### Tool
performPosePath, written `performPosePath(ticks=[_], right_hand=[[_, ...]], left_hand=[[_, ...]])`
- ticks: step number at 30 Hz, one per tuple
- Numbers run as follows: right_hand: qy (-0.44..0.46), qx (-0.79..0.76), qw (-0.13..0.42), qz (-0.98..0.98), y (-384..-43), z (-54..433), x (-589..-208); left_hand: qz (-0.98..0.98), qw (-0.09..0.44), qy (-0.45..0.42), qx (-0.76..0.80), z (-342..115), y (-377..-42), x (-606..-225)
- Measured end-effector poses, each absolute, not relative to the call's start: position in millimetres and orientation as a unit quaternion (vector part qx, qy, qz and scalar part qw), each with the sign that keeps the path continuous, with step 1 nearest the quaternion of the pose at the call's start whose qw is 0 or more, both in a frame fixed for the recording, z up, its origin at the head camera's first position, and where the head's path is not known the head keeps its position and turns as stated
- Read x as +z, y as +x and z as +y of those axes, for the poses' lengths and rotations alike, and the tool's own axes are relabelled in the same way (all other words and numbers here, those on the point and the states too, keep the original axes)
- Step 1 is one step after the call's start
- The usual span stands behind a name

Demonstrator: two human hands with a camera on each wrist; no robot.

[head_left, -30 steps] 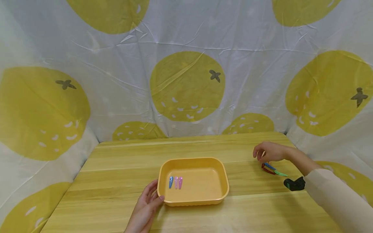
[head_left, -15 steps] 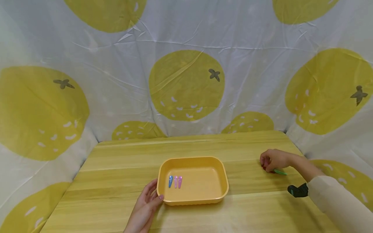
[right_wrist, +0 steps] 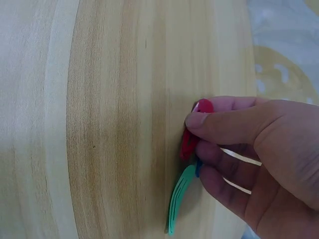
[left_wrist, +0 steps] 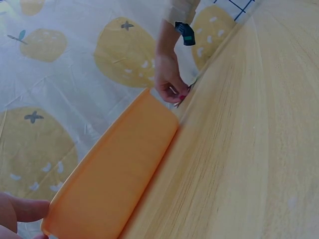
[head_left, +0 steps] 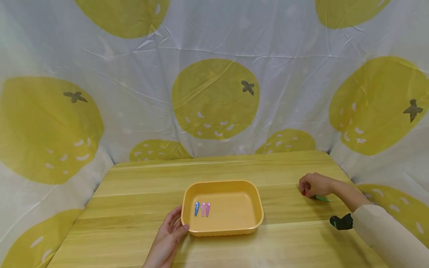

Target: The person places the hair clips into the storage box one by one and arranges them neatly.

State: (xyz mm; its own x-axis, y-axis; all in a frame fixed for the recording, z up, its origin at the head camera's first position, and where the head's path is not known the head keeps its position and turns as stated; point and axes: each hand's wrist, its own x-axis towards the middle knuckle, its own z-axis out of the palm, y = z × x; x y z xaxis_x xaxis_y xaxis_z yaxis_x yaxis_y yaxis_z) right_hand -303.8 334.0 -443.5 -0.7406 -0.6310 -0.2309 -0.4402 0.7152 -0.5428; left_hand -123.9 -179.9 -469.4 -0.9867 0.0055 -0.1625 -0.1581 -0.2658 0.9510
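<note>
A pale cloth (head_left: 285,93) printed with yellow fruit hangs behind the wooden table (head_left: 285,245). The yellow tray (head_left: 234,208) lies near the table's middle, its long sides roughly parallel to the far edge. The left hand (head_left: 167,236) grips the tray's near left corner, thumb on the rim. Near the table's right edge, the right hand (head_left: 316,185) pinches the red clip (right_wrist: 188,144) between thumb and fingers; the clip's long axis runs nearly in line with the green clip (right_wrist: 180,196), though I cannot tell which end is narrower. The green clip lies on the table just beside the fingers, its narrow end toward the right edge. In the tray's left half, a blue clip (head_left: 197,209), a pale pink clip (head_left: 202,209) and a deeper pink clip (head_left: 208,209) lie side by side, narrow ends toward the near wall. A blue piece (right_wrist: 198,168) is mostly hidden under the right fingers.
</note>
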Motion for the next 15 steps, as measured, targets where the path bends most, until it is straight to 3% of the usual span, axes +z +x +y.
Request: performPosePath(ticks=[15], right_hand=[[-0.275,-0.270,0.243,0.890,-313,314,-422]], left_hand=[[0.606,0.053,-0.062,0.791,-181,-125,-471]])
